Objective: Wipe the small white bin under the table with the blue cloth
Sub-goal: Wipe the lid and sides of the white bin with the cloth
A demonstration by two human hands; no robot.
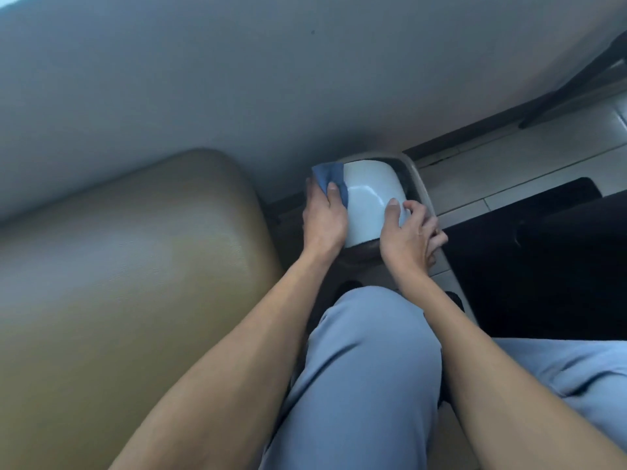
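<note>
The small white bin is tipped toward me just below the table's edge, its smooth side facing up and its dark opening at the far right. My left hand presses the blue cloth against the bin's left side, fingers closed over the cloth. My right hand grips the bin's right side, thumb on the white surface and fingers curled around its edge. Much of the cloth is hidden beneath my left hand.
A wide grey tabletop fills the upper view. A tan padded seat lies on the left. My knees in light blue trousers are below the bin. Tiled floor and a dark mat lie on the right.
</note>
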